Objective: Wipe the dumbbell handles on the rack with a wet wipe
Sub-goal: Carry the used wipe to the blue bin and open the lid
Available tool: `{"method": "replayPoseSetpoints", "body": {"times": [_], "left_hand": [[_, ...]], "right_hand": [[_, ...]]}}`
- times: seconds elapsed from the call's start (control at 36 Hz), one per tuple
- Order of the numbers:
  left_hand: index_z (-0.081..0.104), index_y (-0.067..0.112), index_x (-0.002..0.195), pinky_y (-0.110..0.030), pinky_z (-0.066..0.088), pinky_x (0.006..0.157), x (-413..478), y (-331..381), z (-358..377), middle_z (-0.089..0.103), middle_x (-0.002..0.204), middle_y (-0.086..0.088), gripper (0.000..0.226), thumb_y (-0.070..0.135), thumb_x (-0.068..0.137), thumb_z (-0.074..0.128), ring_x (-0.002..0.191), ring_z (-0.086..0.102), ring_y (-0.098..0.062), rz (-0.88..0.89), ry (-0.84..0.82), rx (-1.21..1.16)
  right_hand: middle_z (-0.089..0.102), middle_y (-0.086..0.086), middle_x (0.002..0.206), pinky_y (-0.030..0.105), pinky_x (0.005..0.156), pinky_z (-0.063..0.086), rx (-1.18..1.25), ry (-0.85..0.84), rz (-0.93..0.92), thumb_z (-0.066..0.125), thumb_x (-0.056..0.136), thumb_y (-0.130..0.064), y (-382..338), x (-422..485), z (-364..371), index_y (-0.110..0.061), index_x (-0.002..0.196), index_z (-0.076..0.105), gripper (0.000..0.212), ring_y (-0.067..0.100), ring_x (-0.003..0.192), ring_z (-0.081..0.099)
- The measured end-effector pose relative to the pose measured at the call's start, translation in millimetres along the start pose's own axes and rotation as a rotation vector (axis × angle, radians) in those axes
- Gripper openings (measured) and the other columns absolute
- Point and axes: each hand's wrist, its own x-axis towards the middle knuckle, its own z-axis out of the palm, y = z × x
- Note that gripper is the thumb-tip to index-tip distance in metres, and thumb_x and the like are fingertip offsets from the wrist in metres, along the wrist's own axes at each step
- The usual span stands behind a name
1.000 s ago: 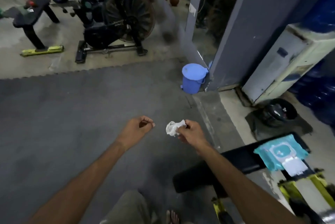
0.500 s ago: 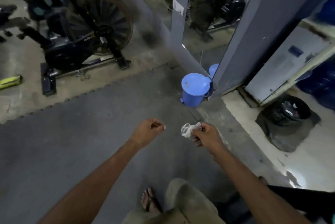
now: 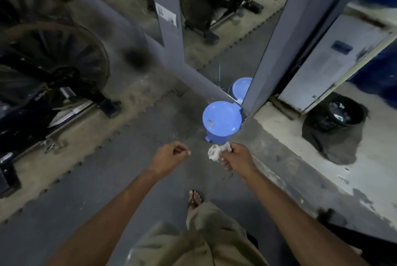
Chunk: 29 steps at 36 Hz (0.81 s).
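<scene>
The right hand (image 3: 237,158) pinches a crumpled white wet wipe (image 3: 217,152) between thumb and curled fingers, holding it just in front of and slightly below the round blue plastic lidded bin (image 3: 221,122) that stands on the dark rubber floor mat (image 3: 107,179) against the corner of the grey pillar (image 3: 285,40). The left hand (image 3: 169,156) hangs beside it, near but not touching the wipe, its fingers curled in on themselves with nothing visible between them. No dumbbell rack or dumbbell handle appears in the head view, so the wipe seems spent and the step in hand looks like throwing it away. The bin's lid is closed, which is the point to handle well: a small tab juts from the base at the front left, possibly a foot pedal, and the sandalled foot (image 3: 194,198) is close enough to step forward and press it; otherwise the free left hand would best lift the lid by its edge while the right carries the wipe over the opening. The wipe should be released only once it is squarely above the gap, since a damp, balled wipe may cling to fingers or catch on the rim. A black open waste basket (image 3: 343,113) to the right already holds rubbish and would serve as an easier target.
</scene>
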Motion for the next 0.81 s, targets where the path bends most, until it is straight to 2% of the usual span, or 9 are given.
{"method": "replayPoseSetpoints", "body": {"times": [0.08, 0.17, 0.28, 0.36, 0.5, 0.58, 0.64, 0.75, 0.81], "left_hand": [[0.077, 0.019, 0.099, -0.009, 0.044, 0.067, 49, 1, -27, 0.073, 0.085, 0.009, 0.011, 0.029, 0.093, 0.077, 0.072, 0.064, 0.009, 0.018, -0.052, 0.016], [0.077, 0.020, 0.098, -0.005, 0.043, 0.067, 101, 11, -47, 0.074, 0.086, 0.008, 0.010, 0.028, 0.093, 0.077, 0.076, 0.064, 0.005, 0.042, -0.077, 0.031], [0.075, 0.025, 0.093, -0.017, 0.048, 0.072, 179, 15, -61, 0.075, 0.086, 0.007, 0.005, 0.028, 0.092, 0.078, 0.079, 0.067, -0.003, 0.080, -0.174, 0.038], [0.072, 0.026, 0.090, -0.018, 0.051, 0.074, 233, 20, -67, 0.075, 0.085, 0.006, 0.007, 0.025, 0.092, 0.079, 0.078, 0.067, -0.006, 0.120, -0.256, 0.041], [0.072, 0.027, 0.086, -0.027, 0.055, 0.075, 324, 22, -77, 0.072, 0.078, 0.011, 0.010, 0.034, 0.086, 0.079, 0.072, 0.065, -0.006, 0.158, -0.401, 0.087], [0.075, 0.016, 0.096, -0.018, 0.049, 0.069, 363, 29, -82, 0.071, 0.084, 0.006, 0.010, 0.025, 0.092, 0.078, 0.074, 0.062, -0.003, 0.178, -0.473, 0.158], [0.075, 0.015, 0.100, -0.007, 0.042, 0.061, 391, 34, -88, 0.071, 0.089, 0.006, 0.013, 0.026, 0.094, 0.075, 0.076, 0.060, 0.003, 0.201, -0.529, 0.225], [0.075, 0.016, 0.101, -0.013, 0.043, 0.062, 424, 46, -96, 0.071, 0.089, 0.007, 0.013, 0.028, 0.095, 0.074, 0.076, 0.060, 0.004, 0.233, -0.601, 0.285], [0.075, 0.016, 0.101, -0.007, 0.041, 0.059, 436, 50, -97, 0.071, 0.091, 0.006, 0.014, 0.028, 0.095, 0.074, 0.077, 0.060, 0.003, 0.257, -0.634, 0.309]], "right_hand": [[0.066, 0.005, 0.065, 0.024, 0.047, 0.047, -0.015, 0.021, 0.015, 0.060, 0.089, -0.003, -33, 37, 11, 0.003, 0.094, 0.067, 0.010, 0.013, 0.054, 0.060], [0.067, 0.009, 0.069, 0.026, 0.050, 0.048, 0.010, 0.047, 0.035, 0.062, 0.088, -0.005, -59, 68, 18, 0.003, 0.094, 0.065, 0.010, 0.015, 0.057, 0.061], [0.070, 0.007, 0.070, 0.032, 0.058, 0.050, 0.067, 0.104, 0.096, 0.065, 0.089, -0.008, -79, 119, 29, -0.003, 0.091, 0.066, 0.006, 0.018, 0.060, 0.063], [0.068, 0.011, 0.074, 0.031, 0.056, 0.048, 0.117, 0.144, 0.141, 0.065, 0.089, -0.008, -91, 154, 35, 0.002, 0.094, 0.064, 0.011, 0.020, 0.060, 0.061], [0.062, 0.013, 0.062, 0.033, 0.054, 0.048, 0.151, 0.344, 0.129, 0.067, 0.077, -0.019, -110, 199, 46, 0.005, 0.077, 0.059, 0.025, 0.015, 0.056, 0.060], [0.061, 0.029, 0.071, 0.035, 0.050, 0.049, 0.201, 0.427, 0.146, 0.068, 0.083, -0.013, -116, 217, 51, 0.013, 0.084, 0.059, 0.027, 0.022, 0.055, 0.061], [0.061, 0.027, 0.071, 0.033, 0.048, 0.048, 0.235, 0.456, 0.188, 0.067, 0.086, -0.009, -121, 229, 58, 0.013, 0.088, 0.061, 0.023, 0.023, 0.054, 0.061], [0.069, 0.022, 0.075, 0.031, 0.049, 0.050, 0.314, 0.524, 0.266, 0.067, 0.087, -0.008, -131, 238, 70, 0.002, 0.089, 0.070, 0.011, 0.023, 0.056, 0.065], [0.070, 0.015, 0.072, 0.031, 0.051, 0.051, 0.347, 0.530, 0.279, 0.067, 0.086, -0.008, -136, 240, 74, -0.004, 0.087, 0.071, 0.006, 0.022, 0.056, 0.066]]}}
